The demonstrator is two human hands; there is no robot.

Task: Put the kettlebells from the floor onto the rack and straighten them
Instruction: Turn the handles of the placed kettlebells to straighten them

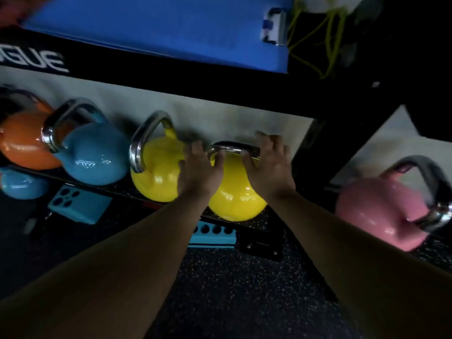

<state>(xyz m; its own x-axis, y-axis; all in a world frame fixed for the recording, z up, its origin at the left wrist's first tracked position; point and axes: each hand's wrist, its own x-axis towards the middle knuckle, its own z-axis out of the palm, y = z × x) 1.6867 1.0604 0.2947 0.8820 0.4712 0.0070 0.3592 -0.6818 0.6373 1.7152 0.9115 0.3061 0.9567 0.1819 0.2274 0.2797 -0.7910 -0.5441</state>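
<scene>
A yellow kettlebell [236, 199] with a steel handle sits on the low rack shelf [254, 225], at its right end. My left hand [201, 168] rests on the left corner of its handle and my right hand [267, 165] on the right corner, fingers curled over the bar. To its left stand a second yellow kettlebell [156, 174], a blue one [94, 157] and an orange one [24, 143], handles turned at different angles. A pink kettlebell [381, 214] sits to the right, beyond the black rack upright [310, 148].
A blue mat [159, 28] lies on the shelf above, with yellow-green cords [315, 37] beside it. Under the rack lie teal foam blocks [78, 204] and a small blue kettlebell [22, 184]. Black speckled rubber floor [244, 289] spreads in front.
</scene>
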